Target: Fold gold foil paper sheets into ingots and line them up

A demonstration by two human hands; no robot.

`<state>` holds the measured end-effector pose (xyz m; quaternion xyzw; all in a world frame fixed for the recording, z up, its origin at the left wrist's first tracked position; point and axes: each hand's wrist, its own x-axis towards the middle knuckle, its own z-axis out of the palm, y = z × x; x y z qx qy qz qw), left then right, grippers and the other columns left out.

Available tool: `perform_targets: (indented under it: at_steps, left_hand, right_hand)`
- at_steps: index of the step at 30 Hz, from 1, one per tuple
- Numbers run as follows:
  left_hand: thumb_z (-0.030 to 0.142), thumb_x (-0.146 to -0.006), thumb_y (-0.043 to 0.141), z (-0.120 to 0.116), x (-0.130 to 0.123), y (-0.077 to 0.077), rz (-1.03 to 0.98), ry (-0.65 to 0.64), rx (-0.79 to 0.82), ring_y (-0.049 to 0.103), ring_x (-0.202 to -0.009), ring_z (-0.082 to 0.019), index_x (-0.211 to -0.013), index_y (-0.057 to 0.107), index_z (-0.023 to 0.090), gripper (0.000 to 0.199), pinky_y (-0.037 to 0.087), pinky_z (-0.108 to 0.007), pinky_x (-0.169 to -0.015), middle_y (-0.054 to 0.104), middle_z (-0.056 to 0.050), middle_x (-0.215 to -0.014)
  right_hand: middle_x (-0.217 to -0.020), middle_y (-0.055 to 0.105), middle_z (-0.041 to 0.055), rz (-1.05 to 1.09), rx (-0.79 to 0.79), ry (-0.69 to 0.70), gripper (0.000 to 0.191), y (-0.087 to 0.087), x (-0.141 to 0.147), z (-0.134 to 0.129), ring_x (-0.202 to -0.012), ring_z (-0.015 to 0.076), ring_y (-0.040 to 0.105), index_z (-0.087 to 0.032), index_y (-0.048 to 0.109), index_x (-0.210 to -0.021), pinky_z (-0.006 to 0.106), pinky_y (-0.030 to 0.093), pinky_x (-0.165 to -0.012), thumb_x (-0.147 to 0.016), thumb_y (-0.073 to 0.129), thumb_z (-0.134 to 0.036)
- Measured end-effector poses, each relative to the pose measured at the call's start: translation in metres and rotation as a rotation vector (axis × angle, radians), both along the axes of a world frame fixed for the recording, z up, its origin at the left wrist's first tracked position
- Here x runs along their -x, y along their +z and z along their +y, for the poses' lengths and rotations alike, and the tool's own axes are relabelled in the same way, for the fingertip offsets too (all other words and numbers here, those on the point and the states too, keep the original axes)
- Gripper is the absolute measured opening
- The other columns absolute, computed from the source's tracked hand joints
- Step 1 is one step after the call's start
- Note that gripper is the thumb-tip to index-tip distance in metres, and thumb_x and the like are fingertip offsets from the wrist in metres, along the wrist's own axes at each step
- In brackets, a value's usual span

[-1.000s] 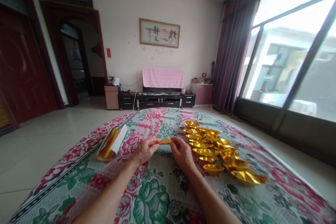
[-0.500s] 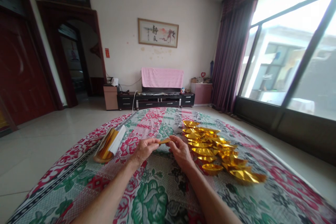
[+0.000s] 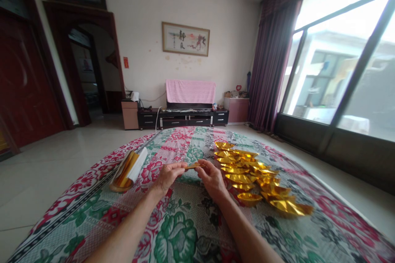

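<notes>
Between my two hands, just above the table, is a small folded piece of gold paper [image 3: 194, 166], seen nearly edge-on. My left hand [image 3: 168, 177] pinches its left end between thumb and fingers. The right end is gripped by my right hand [image 3: 212, 176], whose fingers partly hide it. To the right of my right hand stand several folded gold paper ingots [image 3: 240, 178] in rough rows, the nearest being a small boat-shaped ingot [image 3: 249, 199]. Left of my left hand lies a curled stack of gold paper sheets [image 3: 127, 170] with a white backing showing.
A flowered cloth [image 3: 175, 238] in red, green and white covers the round table. Beyond it, against the wall, is a low black TV cabinet [image 3: 177, 122] with a pink cloth [image 3: 190, 91] draped over the screen. Large windows [image 3: 336, 70] line the right side.
Both hands have shifted very slightly left with the gold paper, which now looks a little flatter and more level. The ingots and the sheet stack stay in place.
</notes>
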<state>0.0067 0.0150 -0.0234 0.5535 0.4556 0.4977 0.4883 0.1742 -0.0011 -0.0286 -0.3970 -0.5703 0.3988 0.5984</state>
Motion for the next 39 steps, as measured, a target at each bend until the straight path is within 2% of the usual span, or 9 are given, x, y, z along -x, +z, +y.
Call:
perform_targets:
  at_steps: [8, 13, 21, 29, 35, 39]
  left_hand:
    - [0.03, -0.061, 0.061, 0.0, 0.001, 0.0, 0.002, 0.01, 0.034, 0.061, -0.071, -0.015, -0.089, 0.069, 0.013, 0.033, 0.046, -0.026, -0.066, 0.07, -0.004, -0.083]
    - [0.035, -0.068, 0.057, -0.001, -0.002, -0.001, 0.182, 0.014, -0.091, 0.059, -0.062, -0.014, -0.091, 0.069, 0.013, 0.035, 0.044, -0.025, -0.061, 0.068, -0.002, -0.068]
    - [0.036, -0.075, 0.051, -0.002, -0.006, -0.001, 0.376, 0.032, -0.286, 0.063, -0.075, -0.018, -0.093, 0.069, 0.013, 0.035, 0.047, -0.026, -0.071, 0.071, -0.004, -0.08]
    - [0.027, -0.072, 0.048, -0.001, -0.006, -0.003, 0.388, -0.003, -0.271, 0.064, -0.09, -0.021, -0.101, 0.069, 0.015, 0.037, 0.048, -0.029, -0.082, 0.071, -0.005, -0.096]
    - [0.024, -0.07, 0.043, 0.003, -0.005, -0.005, 0.369, -0.006, -0.245, 0.064, -0.091, -0.022, -0.102, 0.069, 0.014, 0.042, 0.048, -0.031, -0.084, 0.072, -0.006, -0.09]
    - [0.022, -0.07, 0.041, 0.003, -0.003, -0.005, 0.372, -0.008, -0.235, 0.064, -0.091, -0.021, -0.104, 0.068, 0.013, 0.045, 0.048, -0.031, -0.085, 0.071, -0.005, -0.093]
  right_hand:
    - [-0.089, 0.068, 0.0046, -0.089, -0.075, -0.009, 0.03, 0.001, -0.002, -0.001, -0.082, 0.0173, 0.062, -0.016, 0.062, -0.094, 0.029, 0.049, -0.078, -0.071, 0.06, -0.034]
    - [-0.082, 0.069, 0.0034, -0.168, -0.044, -0.074, 0.029, 0.0, -0.003, 0.0, -0.072, 0.0163, 0.061, -0.016, 0.065, -0.092, 0.028, 0.05, -0.068, -0.069, 0.055, -0.03]
    - [-0.058, 0.061, -0.0014, -0.207, 0.102, -0.113, 0.032, -0.004, -0.002, 0.005, -0.047, 0.01, 0.05, -0.013, 0.068, -0.088, 0.021, 0.042, -0.047, -0.068, 0.049, -0.029]
    - [-0.076, 0.068, 0.0034, -0.046, 0.107, -0.068, 0.03, -0.007, -0.002, 0.008, -0.068, 0.0167, 0.062, -0.016, 0.067, -0.087, 0.025, 0.051, -0.058, -0.071, 0.05, -0.036]
    - [-0.085, 0.068, 0.0048, -0.025, 0.099, -0.026, 0.032, -0.009, -0.004, 0.009, -0.079, 0.0199, 0.064, -0.018, 0.066, -0.091, 0.03, 0.053, -0.066, -0.072, 0.049, -0.037]
    - [-0.089, 0.068, 0.0057, -0.018, 0.082, 0.006, 0.032, -0.01, -0.004, 0.009, -0.084, 0.0208, 0.064, -0.018, 0.067, -0.091, 0.031, 0.053, -0.069, -0.072, 0.05, -0.038]
